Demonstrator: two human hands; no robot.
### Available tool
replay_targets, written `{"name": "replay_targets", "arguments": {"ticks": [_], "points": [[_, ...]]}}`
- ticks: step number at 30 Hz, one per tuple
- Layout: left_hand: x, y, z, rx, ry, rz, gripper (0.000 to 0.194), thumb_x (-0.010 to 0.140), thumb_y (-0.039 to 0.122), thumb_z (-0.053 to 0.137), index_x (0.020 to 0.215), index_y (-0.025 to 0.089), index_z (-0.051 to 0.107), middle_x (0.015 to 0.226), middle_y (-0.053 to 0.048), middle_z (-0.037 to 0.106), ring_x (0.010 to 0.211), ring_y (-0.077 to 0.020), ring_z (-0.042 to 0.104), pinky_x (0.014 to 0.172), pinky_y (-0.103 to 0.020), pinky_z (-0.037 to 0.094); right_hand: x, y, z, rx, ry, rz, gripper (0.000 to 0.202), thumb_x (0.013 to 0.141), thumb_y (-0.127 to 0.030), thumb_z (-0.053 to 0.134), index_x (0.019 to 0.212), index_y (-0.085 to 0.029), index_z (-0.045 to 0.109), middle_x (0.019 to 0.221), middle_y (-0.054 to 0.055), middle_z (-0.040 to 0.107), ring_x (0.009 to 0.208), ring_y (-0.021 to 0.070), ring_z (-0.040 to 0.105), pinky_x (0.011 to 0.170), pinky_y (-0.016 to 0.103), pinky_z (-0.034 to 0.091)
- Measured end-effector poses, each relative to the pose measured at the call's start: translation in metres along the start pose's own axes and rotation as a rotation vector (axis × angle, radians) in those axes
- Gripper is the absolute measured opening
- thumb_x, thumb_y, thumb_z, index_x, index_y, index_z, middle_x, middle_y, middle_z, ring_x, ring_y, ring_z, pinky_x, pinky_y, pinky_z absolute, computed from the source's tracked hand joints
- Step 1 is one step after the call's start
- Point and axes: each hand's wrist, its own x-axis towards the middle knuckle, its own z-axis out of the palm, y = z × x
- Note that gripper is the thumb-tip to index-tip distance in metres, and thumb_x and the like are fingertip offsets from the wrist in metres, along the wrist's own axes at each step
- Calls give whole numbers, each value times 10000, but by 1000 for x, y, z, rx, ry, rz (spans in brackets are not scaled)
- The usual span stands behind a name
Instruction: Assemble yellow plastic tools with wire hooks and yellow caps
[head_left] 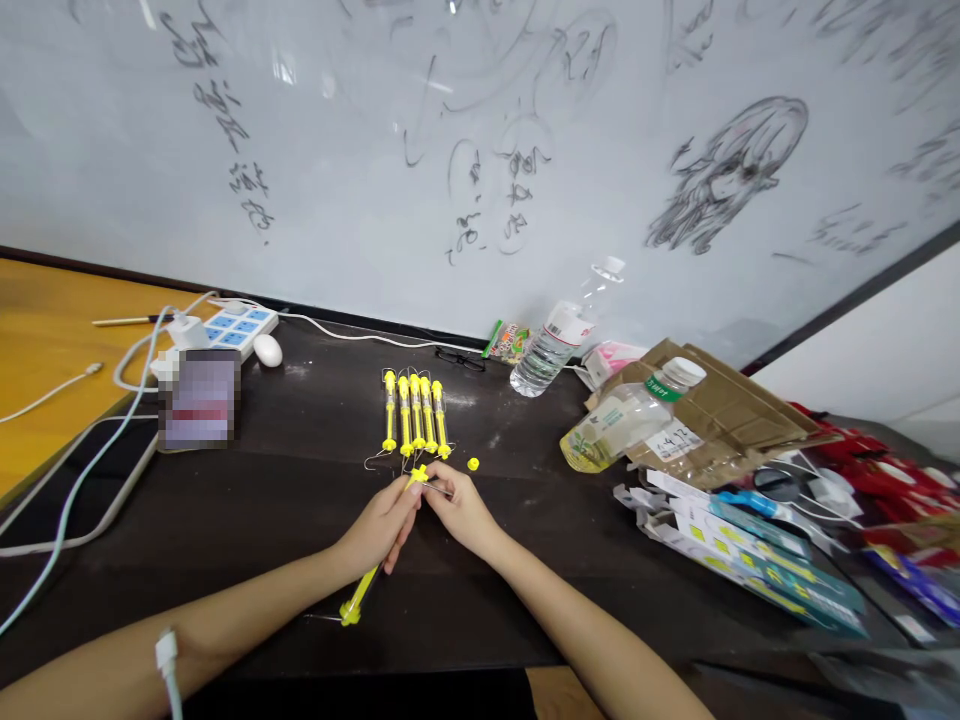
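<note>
My left hand (381,528) is wrapped round a yellow tube with a clear body (361,590). Its lower cap and a thin wire hook stick out below the hand, and its upper yellow cap shows above the fingers. At that upper cap, my right hand (459,508) pinches a thin metal wire (437,488). Just beyond my hands, several similar yellow tubes (416,415) lie side by side in a row, with wire hooks at their ends. A small yellow cap (473,464) rests to the right of the row.
A water bottle (546,350), a juice bottle (619,425), brown cardboard (720,410) and long boxes (757,550) stand or lie to the right. At left are a power strip (238,328), cables and a white mouse (268,350). A whiteboard (337,180) rises behind the table.
</note>
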Motion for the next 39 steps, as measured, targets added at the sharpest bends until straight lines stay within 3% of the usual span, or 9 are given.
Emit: {"name": "replay_targets", "arguments": {"ticks": [5, 11, 19, 25, 32, 39], "points": [[-1, 0, 0, 20, 37, -11, 467, 840, 668, 375, 798, 203, 389, 455, 114, 410, 225, -53, 346, 211, -122, 262, 1, -1, -4, -42, -17, 32, 121, 846, -248, 508, 752, -176, 531, 545, -60, 474, 434, 66, 375, 446, 192, 288], [0, -2, 0, 16, -35, -14, 441, 844, 649, 391, 831, 208, 395, 451, 121, 396, 216, -56, 324, 201, -125, 243, -3, 4, -11, -88, -52, 117, 118, 867, -287, 482, 841, -193, 550, 577, -62, 497, 354, 63, 381, 351, 179, 306], [9, 10, -19, 162, 210, 58, 389, 870, 593, 384, 790, 212, 383, 463, 118, 390, 239, -52, 346, 226, -123, 269, -4, -5, -14, -370, 8, -18, 158, 893, -238, 476, 917, -212, 630, 697, -16, 608, 606, 127, 540, 604, 227, 406], [17, 8, -32, -12, 135, 16, 363, 848, 565, 384, 847, 204, 423, 446, 108, 425, 233, -71, 352, 230, -154, 304, -8, -9, -13, -585, 36, -15, 214, 879, -196, 458, 1013, -251, 616, 667, -23, 596, 570, 143, 528, 580, 233, 373], [19, 8, -34, -62, 34, 29, 285, 846, 463, 379, 890, 189, 448, 442, 99, 441, 253, -75, 369, 245, -163, 352, -9, -6, -13, -818, 67, -70, 272, 888, -149, 413, 1083, -236, 582, 975, 45, 684, 883, 204, 625, 751, 290, 428], [15, 16, -32, -10, -44, 93, 327, 855, 465, 438, 945, 154, 488, 483, 91, 437, 284, -55, 374, 268, -145, 348, -10, -6, -10, -849, 41, -137, 325, 844, -98, 452, 1125, -219, 564, 1040, 60, 662, 940, 201, 594, 808, 306, 438]]}}
